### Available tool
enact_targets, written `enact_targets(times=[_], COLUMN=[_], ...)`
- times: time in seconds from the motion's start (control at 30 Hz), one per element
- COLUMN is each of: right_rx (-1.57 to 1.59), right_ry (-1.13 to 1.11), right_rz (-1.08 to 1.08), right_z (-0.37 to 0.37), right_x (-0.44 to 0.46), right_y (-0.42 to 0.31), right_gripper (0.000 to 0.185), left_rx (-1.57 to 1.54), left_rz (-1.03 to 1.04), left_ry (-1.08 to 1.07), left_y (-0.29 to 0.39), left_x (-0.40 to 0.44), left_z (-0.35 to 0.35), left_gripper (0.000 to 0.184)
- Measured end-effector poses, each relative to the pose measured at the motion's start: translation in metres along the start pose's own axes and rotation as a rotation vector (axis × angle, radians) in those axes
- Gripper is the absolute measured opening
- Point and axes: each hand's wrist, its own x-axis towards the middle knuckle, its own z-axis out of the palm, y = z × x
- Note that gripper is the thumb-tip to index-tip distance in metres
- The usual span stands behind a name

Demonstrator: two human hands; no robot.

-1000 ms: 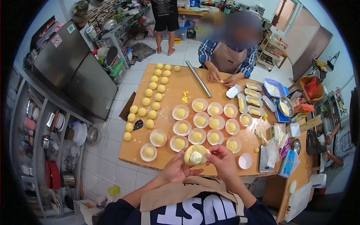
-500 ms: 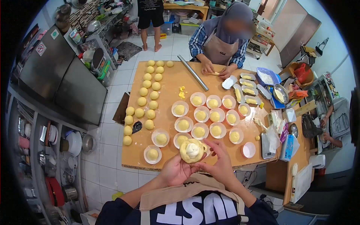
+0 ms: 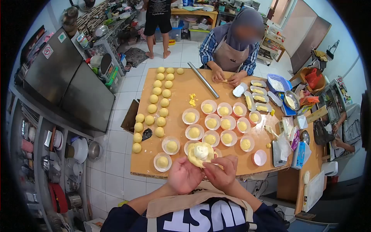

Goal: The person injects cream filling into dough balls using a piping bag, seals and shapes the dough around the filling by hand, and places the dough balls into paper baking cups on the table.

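Note:
A flattened round of yellow dough (image 3: 192, 153) with a white creamy mound of filling (image 3: 201, 151) on it is held up over the table's near edge. Below it my left hand (image 3: 183, 178) is cupped palm up, supporting the dough; its fingertips are partly hidden. My right hand (image 3: 223, 173) pinches the dough's lower right rim between thumb and fingers. Just beyond are several white paper cups, each with a dough ball, such as this paper cup (image 3: 171, 145). An empty paper cup (image 3: 259, 157) stands to the right.
Rows of dough balls (image 3: 153, 99) line the wooden table's (image 3: 154, 170) left side. A metal rolling pin (image 3: 203, 80) lies at the back. Across the table a person (image 3: 231, 54) handles dough beside small filled tins (image 3: 258, 91). A scale (image 3: 278, 154) sits at the right.
My right hand has closed from spread fingers to a pinch on the dough's rim. The dough has tilted. The whole view has shifted slightly.

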Motion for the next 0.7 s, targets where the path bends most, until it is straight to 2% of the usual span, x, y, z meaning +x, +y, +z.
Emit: enact_targets(times=[0.07,0.17,0.27,0.37,0.53,0.63,0.7], right_rx=[0.044,0.066,0.07,0.099,0.103,0.152,0.218], right_ry=[-0.003,-0.021,-0.042,-0.079,-0.105,-0.082,-0.068], right_rz=[-0.011,-0.041,-0.069,-0.057,-0.092,0.005,0.186], right_z=[0.001,0.001,0.001,0.001,-0.005,-0.009,-0.008], right_x=[0.0,0.001,0.002,-0.003,-0.011,-0.008,0.002], right_y=[0.001,0.001,0.001,0.003,0.003,0.002,-0.003], right_gripper=[0.027,0.023,0.021,0.021,0.021,0.021,0.02], left_rx=[-0.024,0.085,0.235,0.178,0.206,0.327,0.415], left_rz=[0.047,0.097,0.033,-0.032,0.028,0.089,0.117], left_ry=[-0.049,0.022,0.239,0.29,0.324,0.352,0.347], left_y=[0.003,0.006,0.008,0.011,0.009,0.006,0.004], left_x=[-0.001,0.004,0.008,0.013,0.015,0.015,0.013], left_z=[0.006,0.009,0.01,0.0,-0.004,0.001,0.007], left_gripper=[0.056,0.057,0.059,0.053,0.045,0.042,0.039])
